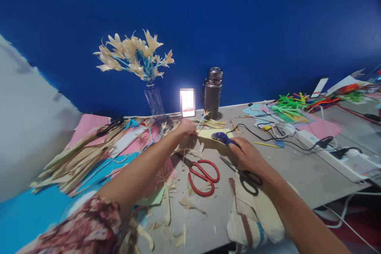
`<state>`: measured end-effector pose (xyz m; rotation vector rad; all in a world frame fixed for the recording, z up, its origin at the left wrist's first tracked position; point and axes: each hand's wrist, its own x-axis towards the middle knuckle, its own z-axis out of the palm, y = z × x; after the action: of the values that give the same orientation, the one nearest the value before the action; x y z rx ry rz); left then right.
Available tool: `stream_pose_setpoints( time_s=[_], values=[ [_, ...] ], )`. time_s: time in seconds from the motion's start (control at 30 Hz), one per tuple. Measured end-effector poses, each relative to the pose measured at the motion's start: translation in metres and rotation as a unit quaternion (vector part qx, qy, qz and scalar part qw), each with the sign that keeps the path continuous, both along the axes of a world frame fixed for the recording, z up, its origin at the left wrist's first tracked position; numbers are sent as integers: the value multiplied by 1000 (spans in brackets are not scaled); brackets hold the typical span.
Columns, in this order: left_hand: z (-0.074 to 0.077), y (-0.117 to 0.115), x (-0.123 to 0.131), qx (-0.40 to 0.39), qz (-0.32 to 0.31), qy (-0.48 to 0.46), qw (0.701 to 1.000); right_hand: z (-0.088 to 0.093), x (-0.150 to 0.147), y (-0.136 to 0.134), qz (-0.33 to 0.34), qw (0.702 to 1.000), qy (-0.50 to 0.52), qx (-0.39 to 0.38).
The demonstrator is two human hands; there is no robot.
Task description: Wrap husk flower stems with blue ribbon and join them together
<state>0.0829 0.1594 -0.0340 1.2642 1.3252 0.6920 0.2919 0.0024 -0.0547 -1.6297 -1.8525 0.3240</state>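
Observation:
My left hand (187, 128) reaches forward over the table with its fingers pinched on a thin dried-leaf strip (203, 118) above a pale yellow paper (208, 133). My right hand (247, 152) is closed round the handle of a blue glue gun (222, 138), whose tip points toward the left hand. A black cord (253, 129) runs from the gun to the right. Red-handled scissors (204, 174) lie between my arms, and black-handled scissors (247, 176) lie partly under my right wrist.
A clear vase of straw flowers (135, 57), a lit phone (187, 102) and a steel flask (212, 92) stand against the blue wall. Dried leaf strips (80, 158) and coloured paper lie left; a power strip (342, 156), cables and pipe cleaners (293, 101) right. A cloth bag (253, 218) hangs at the front edge.

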Motion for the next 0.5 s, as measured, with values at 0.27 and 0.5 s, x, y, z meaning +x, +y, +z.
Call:
stream_pose_setpoints(
  time_s=[0.27,0.5],
  values=[
    [13,-7,-2,-3,20,-1,1000,10,16,1,-96,876,467,69],
    [36,-55,-24,-27,14,-128,991,10,8,-1,-30,831,555,23]
  ],
)
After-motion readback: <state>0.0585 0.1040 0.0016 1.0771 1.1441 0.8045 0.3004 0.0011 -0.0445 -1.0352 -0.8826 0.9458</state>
